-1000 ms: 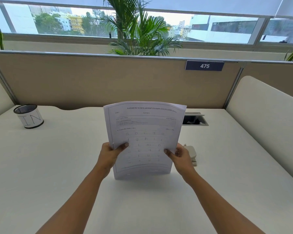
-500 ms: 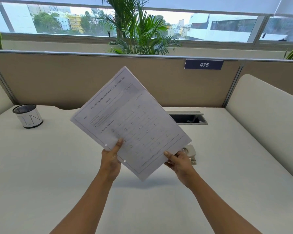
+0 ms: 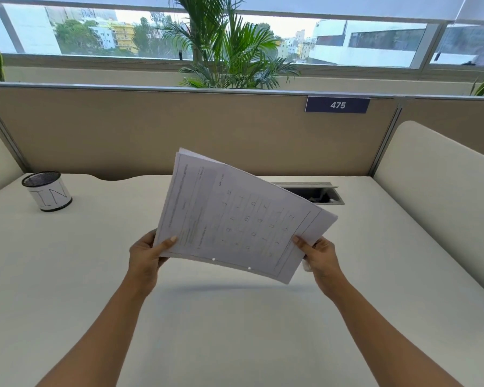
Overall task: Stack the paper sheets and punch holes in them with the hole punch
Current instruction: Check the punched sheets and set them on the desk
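L hand (image 3: pixel 144 256), R hand (image 3: pixel 321 256) pinch sheets (image 3: pixel 235 213) — tilted.

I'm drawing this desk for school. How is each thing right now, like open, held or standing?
Paper sheets: stacked, tilted, held above the desk, two holes along the near edge.
Left hand: gripping the stack's left edge.
Right hand: gripping its right edge.
Mesh pen cup: upright on the desk.
Desk cable hatch: open.
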A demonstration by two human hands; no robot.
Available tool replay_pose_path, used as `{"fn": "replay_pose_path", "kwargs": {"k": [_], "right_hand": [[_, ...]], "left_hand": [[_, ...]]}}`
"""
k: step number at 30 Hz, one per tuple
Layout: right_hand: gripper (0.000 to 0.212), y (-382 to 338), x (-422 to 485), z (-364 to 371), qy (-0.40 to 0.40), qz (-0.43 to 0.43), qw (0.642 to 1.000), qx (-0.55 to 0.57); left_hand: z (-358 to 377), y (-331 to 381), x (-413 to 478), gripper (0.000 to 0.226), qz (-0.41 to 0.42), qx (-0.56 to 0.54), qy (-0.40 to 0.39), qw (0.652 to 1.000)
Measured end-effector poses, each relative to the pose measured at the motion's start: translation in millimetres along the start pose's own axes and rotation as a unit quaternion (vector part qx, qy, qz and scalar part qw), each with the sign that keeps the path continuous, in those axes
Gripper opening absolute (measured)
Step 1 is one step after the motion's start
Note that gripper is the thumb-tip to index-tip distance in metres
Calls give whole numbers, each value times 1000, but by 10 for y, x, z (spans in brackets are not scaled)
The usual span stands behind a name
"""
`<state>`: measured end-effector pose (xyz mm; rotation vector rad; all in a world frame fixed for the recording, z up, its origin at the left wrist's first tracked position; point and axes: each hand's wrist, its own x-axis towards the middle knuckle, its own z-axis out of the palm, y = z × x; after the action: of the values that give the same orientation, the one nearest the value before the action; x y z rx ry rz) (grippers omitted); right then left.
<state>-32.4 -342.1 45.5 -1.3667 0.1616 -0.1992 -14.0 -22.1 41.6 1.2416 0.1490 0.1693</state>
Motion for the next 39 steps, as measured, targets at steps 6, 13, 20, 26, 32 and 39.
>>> {"fn": "replay_pose_path", "kwargs": {"k": [6,13,20,26,32,39], "right_hand": [[14,-6,-23,61,-8,-11,996,-84],[27,-77,-5,111,-19,-14,993,-120],[38,17,-53,70,-28,9,992,-121],[28,10,-42,67,-17,12,993,-116],[28,35,-50,47,-23,22,992,-123],[31,102,-90,31,-30,44,990,-132]], "left_hand": [[-48,-23,23,30,-42,214,-65,974],[-64,-18,35,27,-8,197,-42,979],[-88,-55,15,21,-26,196,-56,979],[-39,-28,12,18,-17,181,-52,982],[-38,-23,-7,20,-19,179,-56,982],[-1,-79,-12,12,-29,181,-24,983]]}}
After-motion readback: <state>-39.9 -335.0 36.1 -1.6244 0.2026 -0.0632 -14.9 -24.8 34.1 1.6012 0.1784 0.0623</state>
